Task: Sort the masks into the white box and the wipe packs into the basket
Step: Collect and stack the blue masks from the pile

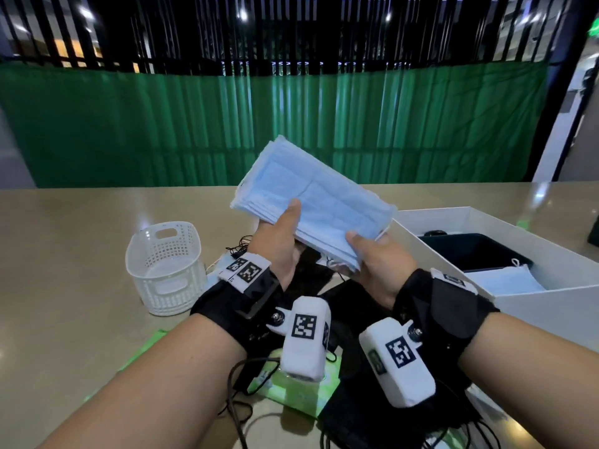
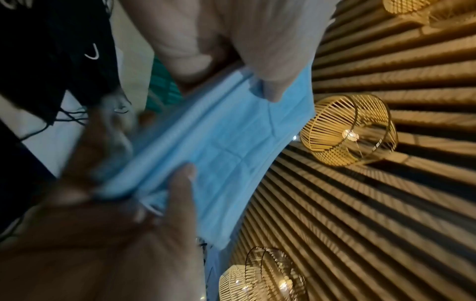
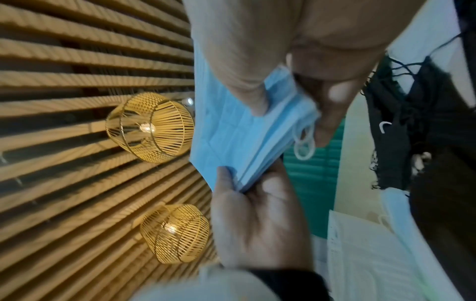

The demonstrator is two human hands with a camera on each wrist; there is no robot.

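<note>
A thick stack of blue masks [image 1: 311, 196] is held tilted in the air above the table. My left hand [image 1: 285, 225] grips its near left edge with the thumb on top. My right hand [image 1: 364, 252] grips the near right corner the same way. Both wrist views show the blue masks [image 2: 221, 142] [image 3: 231, 132] pinched between thumbs and fingers. The white box [image 1: 431, 218] stands open to the right, with a blue mask [image 1: 505, 280] inside. A white basket [image 1: 165, 270] stands at the left. Below my wrists lies a green wipe pack [image 1: 298, 395].
Black masks [image 1: 356, 419] with loose ear loops lie in a heap under and behind my wrists. A dark compartment [image 1: 470, 251] sits inside the white box. Bare tabletop [image 1: 64, 254] stretches left of the basket. A green curtain hangs beyond the table's far edge.
</note>
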